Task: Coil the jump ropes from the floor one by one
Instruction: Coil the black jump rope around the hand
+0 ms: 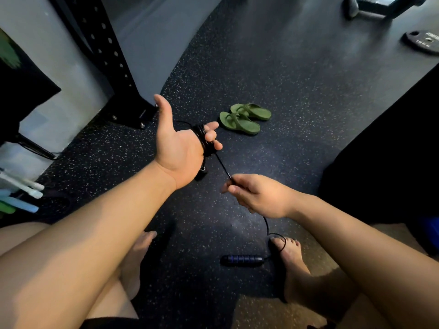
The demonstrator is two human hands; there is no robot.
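Head view, one jump rope (222,166), left hand (177,148) wrapped, right hand (256,195) pinching it

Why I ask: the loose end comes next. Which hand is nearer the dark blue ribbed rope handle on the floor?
Right. The right hand pinches the black cord above the dark blue ribbed handle; the coil-wrapped left hand is farther, up-left.

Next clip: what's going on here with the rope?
A person has a black jump rope partly wound around the left hand, whose fingers curl over several loops. The right hand pinches the rope a little further along, and the stretch between the hands is taut. The rest trails down to a handle lying on the floor by the right foot, so the coil is not finished.
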